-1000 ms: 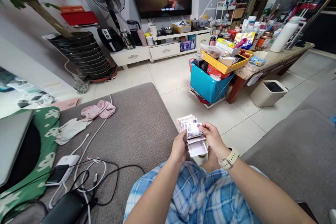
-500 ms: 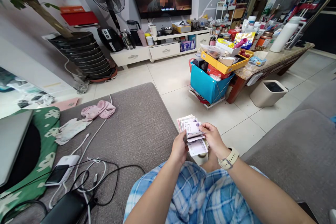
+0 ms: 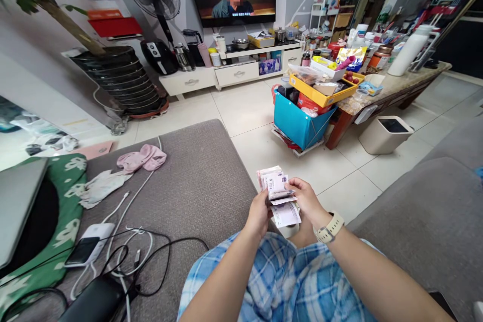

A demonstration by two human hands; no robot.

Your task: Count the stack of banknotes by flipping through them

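Note:
A stack of banknotes (image 3: pixel 277 184), purplish on the front with pinkish ones behind, is held between both hands above my lap. My left hand (image 3: pixel 259 213) grips the notes at their left side, fingers closed round them. From the right, my right hand (image 3: pixel 305 196) pinches the edge of the front notes between thumb and fingers. One banknote (image 3: pixel 286 215) hangs folded down below the others. A pale-strapped watch (image 3: pixel 329 228) is on my right wrist. My fingers hide the lower part of the stack.
To the left on the grey sofa (image 3: pixel 188 176) lie tangled cables, a white power bank (image 3: pixel 90 244), a pink cloth (image 3: pixel 141 157) and a laptop (image 3: pixel 20 206). Ahead are a blue bin (image 3: pixel 298 119) piled with goods, a crowded coffee table (image 3: pixel 381 93) and a beige trash can (image 3: pixel 385 136).
Both hands and the banknotes have shifted very slightly right and down. The grip looks the same, and the television picture has changed.

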